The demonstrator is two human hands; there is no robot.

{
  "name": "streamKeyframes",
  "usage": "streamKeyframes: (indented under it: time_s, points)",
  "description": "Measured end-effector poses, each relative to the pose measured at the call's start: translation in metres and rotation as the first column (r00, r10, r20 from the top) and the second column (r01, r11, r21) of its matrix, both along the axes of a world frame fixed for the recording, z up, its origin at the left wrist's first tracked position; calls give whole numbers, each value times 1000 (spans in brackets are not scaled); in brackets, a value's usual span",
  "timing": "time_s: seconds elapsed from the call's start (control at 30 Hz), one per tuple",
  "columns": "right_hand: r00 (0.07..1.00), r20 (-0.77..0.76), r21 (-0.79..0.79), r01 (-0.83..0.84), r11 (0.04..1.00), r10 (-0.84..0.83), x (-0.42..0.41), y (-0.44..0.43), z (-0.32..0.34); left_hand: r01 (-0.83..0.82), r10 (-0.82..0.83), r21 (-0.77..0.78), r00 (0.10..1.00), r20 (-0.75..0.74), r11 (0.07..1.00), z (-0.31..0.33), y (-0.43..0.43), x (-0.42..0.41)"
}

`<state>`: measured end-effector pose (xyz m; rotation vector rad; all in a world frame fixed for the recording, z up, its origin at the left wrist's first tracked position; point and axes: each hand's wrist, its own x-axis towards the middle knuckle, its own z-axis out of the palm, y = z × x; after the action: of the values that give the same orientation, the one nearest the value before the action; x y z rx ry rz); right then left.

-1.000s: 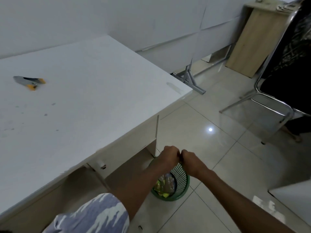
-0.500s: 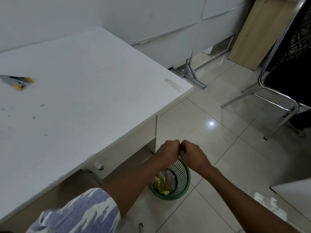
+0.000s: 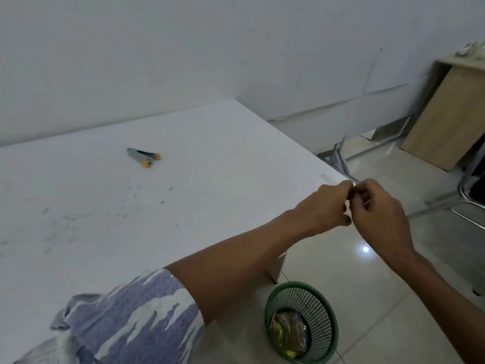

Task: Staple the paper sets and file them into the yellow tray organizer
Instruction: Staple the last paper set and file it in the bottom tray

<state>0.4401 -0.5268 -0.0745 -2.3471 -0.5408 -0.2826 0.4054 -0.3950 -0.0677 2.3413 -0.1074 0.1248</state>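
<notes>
Scuffed matte white desk, sharp right corner, open tile floor beyond. On my feed the gray, yellow-tipped stapler lies mid-desk, well apart from left hand and right hand, curled fingertip-to-fingertip over that corner; can't tell what they're pinching, if anything.

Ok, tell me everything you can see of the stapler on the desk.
The stapler is small, with a grey, metal-looking body and two yellow-orange ends. Its two arms stand apart in a narrow V, joined at the grey left end, yellow ends pointing right. It lies on the white desk, toward the far side, touching only the desktop. The left hand and right hand are off to its right, near the desk's corner, apart from it.
</notes>
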Motion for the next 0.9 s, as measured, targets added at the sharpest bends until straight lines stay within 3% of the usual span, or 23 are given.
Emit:
streamKeyframes:
  time_s: [0.17,0.43,0.63,0.83,0.9]
  points:
    - [998,-38,69,-52,996,54,-17,22,6,-76,76,-46,997,-8,996,14,20,-20]
    - [920,-149,212,-329,920,363,-40,165,25,-336,336,-6,942,1,942,26,152,-72]
    - [791,-234,5,-581,814,566,-72,316,17,-611,612,105,790,21,785,18,282,-146]
    - [817,-184,-362,-573,735,547,-92,421,7,-777,781,107,625,8,620,2,367,-209]
    - [826,-116,-387,-550,740,552,-98,442,2,-793,797,119,603,15,598,-1,387,-225]
